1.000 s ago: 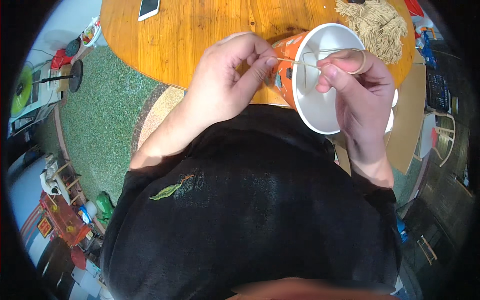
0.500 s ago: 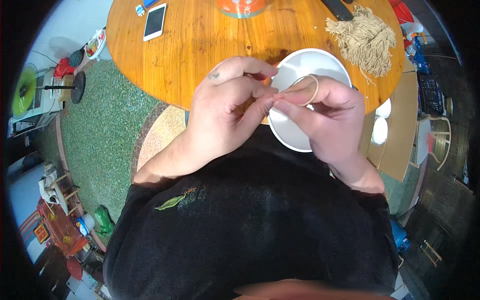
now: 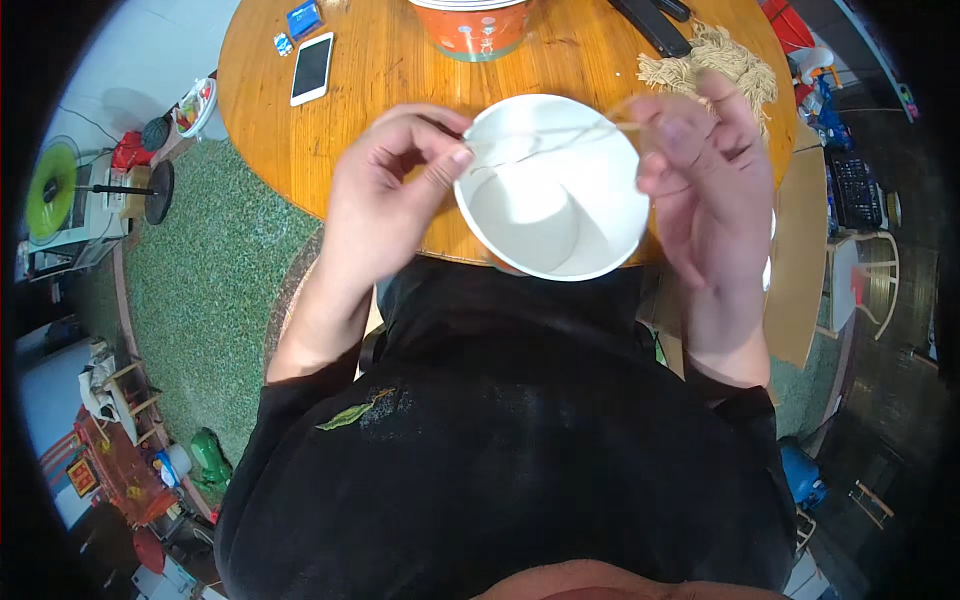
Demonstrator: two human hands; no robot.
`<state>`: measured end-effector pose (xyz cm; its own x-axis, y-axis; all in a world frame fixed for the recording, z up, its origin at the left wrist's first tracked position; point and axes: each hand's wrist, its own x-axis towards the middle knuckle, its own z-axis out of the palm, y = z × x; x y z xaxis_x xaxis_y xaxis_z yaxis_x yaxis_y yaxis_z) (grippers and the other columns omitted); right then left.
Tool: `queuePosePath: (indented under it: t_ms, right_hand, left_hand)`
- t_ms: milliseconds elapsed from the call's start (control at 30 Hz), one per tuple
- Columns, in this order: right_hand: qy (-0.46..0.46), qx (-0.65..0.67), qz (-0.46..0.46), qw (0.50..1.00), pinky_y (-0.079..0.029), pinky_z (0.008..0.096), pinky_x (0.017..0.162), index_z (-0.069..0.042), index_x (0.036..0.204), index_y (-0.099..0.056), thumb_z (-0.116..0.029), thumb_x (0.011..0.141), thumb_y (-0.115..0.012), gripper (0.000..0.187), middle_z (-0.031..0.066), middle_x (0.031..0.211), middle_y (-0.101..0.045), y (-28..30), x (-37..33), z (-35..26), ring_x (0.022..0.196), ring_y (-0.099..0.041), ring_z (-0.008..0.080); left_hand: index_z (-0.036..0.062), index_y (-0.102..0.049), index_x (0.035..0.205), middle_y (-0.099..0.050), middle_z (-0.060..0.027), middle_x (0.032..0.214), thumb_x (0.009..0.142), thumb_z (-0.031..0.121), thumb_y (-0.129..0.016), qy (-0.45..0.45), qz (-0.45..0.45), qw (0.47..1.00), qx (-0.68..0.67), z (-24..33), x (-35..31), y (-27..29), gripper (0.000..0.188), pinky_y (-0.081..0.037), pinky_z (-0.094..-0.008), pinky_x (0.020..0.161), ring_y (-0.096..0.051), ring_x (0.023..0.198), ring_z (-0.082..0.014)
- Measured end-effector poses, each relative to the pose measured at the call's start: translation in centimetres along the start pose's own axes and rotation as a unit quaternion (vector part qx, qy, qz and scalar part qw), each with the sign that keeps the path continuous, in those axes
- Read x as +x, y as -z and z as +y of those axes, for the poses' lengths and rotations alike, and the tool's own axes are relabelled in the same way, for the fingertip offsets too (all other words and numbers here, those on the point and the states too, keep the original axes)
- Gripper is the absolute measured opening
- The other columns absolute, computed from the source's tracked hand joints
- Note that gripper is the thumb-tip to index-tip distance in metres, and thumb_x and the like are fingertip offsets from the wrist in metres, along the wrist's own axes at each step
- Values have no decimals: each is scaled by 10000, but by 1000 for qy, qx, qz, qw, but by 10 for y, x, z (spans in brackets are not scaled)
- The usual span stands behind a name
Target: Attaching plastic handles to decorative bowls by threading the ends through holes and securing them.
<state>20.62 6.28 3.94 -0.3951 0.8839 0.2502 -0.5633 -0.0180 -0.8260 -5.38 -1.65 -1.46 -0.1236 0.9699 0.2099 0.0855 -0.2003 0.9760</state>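
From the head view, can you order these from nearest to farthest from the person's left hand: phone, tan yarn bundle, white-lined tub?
1. White-lined tub: just right of the left hand.
2. Phone: ahead of it, slightly left.
3. Tan yarn bundle: upper right.

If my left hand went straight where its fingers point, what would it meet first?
Your left hand would probably meet the white bucket at its left rim, though it may pass above; depth is unclear.

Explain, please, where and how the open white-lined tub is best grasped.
Probably pinch the tub by its near rim, inside and out, coming from the near side: its mouth is open, and the thin strand crosses only the far half, leaving this edge free.
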Motion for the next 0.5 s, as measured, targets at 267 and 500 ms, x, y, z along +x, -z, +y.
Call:
queuePosePath:
  t_ms: [267,500]
  right_hand:
    - [-60,-136,-19,989,-557,227,673,-58,1442,-628,-24,1051,-613,393,59,1054,-669,23,5,1,811,-630,101]
    - [-2,-579,-82,811,-543,337,703,-9,1069,-786,-115,895,-786,204,99,886,-673,25,-13,18,776,-679,227]
  left_hand:
    - [-12,-653,1062,-701,-127,1312,1047,29,-663,-4,-25,1000,13,-9,20,27,45,-546,-294,946,-677,1067,-142]
    - [-1,-635,1045,-751,-106,1162,1068,66,-631,-36,-53,990,128,-14,34,40,71,-547,-315,961,-691,1075,-166]
